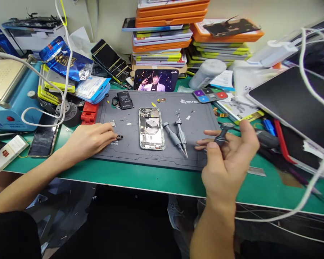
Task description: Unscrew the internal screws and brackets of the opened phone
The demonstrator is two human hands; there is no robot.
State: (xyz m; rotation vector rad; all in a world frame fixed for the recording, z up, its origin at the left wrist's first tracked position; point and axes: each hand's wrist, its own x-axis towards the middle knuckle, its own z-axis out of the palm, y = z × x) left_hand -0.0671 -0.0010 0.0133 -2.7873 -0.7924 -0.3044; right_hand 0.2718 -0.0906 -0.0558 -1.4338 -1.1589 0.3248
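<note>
My left hand [95, 139] rests on the left side of the grey work mat [118, 154], fingers together and closed. At its fingertips is a small black phone part [120, 137]. Over the mat's right edge, my right hand [226, 158] holds a dark grey screwdriver [221, 133] between thumb and fingers; its tip is hidden. Between the hands lies an opened phone [151, 128] with its inner boards bare. Beside it are two grey screwdrivers [173, 138] [180, 133]. A black phone battery [125, 100] lies at the mat's upper left.
A propped phone [156, 81] plays a video behind the mat. Stacked orange boxes [172, 10] rise at the back. A blue machine [13, 97] and a dark phone [44, 136] stand left. White cables [313, 187] hang across the right side, near a black panel [294, 100].
</note>
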